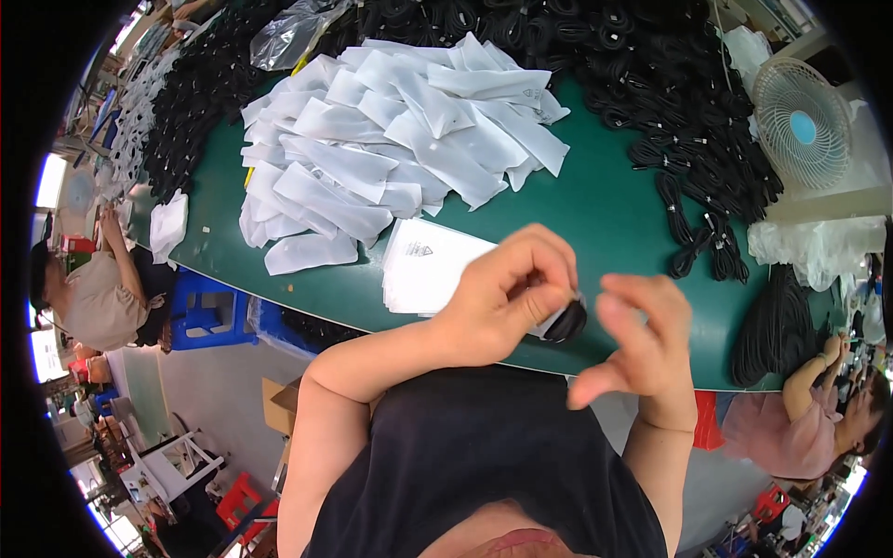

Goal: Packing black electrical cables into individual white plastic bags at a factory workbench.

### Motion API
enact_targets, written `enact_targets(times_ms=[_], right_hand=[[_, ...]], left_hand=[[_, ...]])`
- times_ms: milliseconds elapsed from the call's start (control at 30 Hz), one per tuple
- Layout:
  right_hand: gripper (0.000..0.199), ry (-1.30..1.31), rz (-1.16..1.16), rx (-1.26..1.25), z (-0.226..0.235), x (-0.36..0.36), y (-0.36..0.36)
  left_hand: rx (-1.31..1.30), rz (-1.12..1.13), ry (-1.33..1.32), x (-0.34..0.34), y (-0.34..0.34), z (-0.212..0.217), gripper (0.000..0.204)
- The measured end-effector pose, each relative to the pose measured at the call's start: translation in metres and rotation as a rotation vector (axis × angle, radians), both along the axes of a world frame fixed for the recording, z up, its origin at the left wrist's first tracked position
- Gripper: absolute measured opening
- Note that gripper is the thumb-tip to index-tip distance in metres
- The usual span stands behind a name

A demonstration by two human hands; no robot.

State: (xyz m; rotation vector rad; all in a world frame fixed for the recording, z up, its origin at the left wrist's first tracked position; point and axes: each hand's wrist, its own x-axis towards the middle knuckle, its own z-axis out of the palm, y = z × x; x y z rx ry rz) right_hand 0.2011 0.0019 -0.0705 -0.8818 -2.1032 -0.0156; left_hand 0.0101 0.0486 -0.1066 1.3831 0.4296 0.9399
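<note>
My left hand (507, 298) is closed in a pinch, thumb against fingers. Just below its fingertips hangs a black bundle (566, 323), seemingly a coiled cable, with a pale edge beside it that may be a bag; my fingers hide much of it. To its right, apart from it, my right hand (646, 339) is open with spread fingers and nothing in it. Beyond my left wrist lies a stack of flat white printed bags (433, 265) on the green table (614, 214).
A large heap of filled white bags (400, 130) covers the table's far left. Black coiled cables (688, 139) are piled along the back and right. A fan (802, 126) stands at the right. Other people sit left (93, 288) and right (791, 428).
</note>
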Motion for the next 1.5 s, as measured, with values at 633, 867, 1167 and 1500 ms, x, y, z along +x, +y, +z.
enact_targets(times_ms=[633, 867, 1167, 1500], right_hand=[[0.030, -0.239, -0.930, -0.108, -0.078, 0.088, 0.023], [0.049, -0.456, -1.421, -0.437, -0.119, 0.117, 0.005], [0.046, -0.249, -1.250, -0.559, -0.109, 0.103, -0.019], [0.034, 0.208, -0.393, -0.325, -0.051, 0.033, -0.042]], left_hand=[[-0.113, 0.389, -0.374, -0.019, 0.120, 0.007, 0.009], [0.019, 0.967, -0.313, -0.054, 0.182, -0.012, 0.020], [0.682, 0.181, 0.634, -0.012, 0.026, -0.060, 0.023], [0.087, 0.236, 0.456, -0.018, 0.015, -0.066, 0.005]])
